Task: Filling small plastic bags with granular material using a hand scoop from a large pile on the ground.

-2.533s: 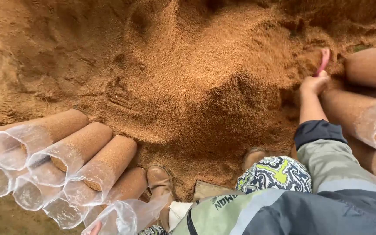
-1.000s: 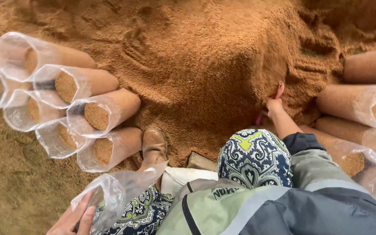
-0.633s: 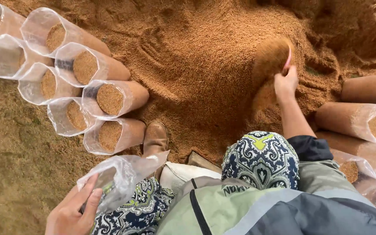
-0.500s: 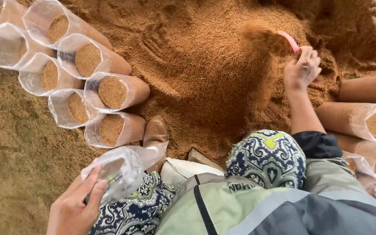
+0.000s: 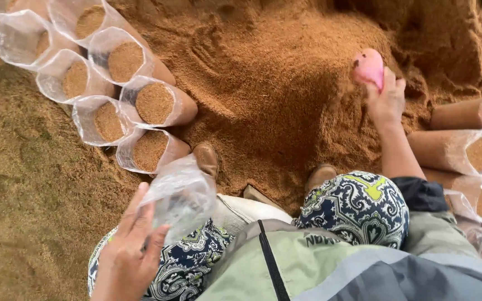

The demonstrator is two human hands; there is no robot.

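Fingers (image 5: 140, 223) of your left hand (image 5: 126, 253) pinch one empty plastic bag (image 5: 179, 195) above your knee; your right hand (image 5: 386, 103) grips one pink scoop (image 5: 369, 68) on the sawdust pile (image 5: 274, 83), beside six filled bags (image 5: 152, 103).

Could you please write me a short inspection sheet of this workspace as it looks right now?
Surface: loose brown sawdust pile on the ground.
Job's things: empty clear plastic bag in left hand; pink scoop in right hand, at the pile.
Clutter: filled bags stacked at left; more filled bags at right.
Grippers: both hands bare, each closed on its thing.
Cables: nothing seen.
Surroundings: brown shoes, patterned trousers.
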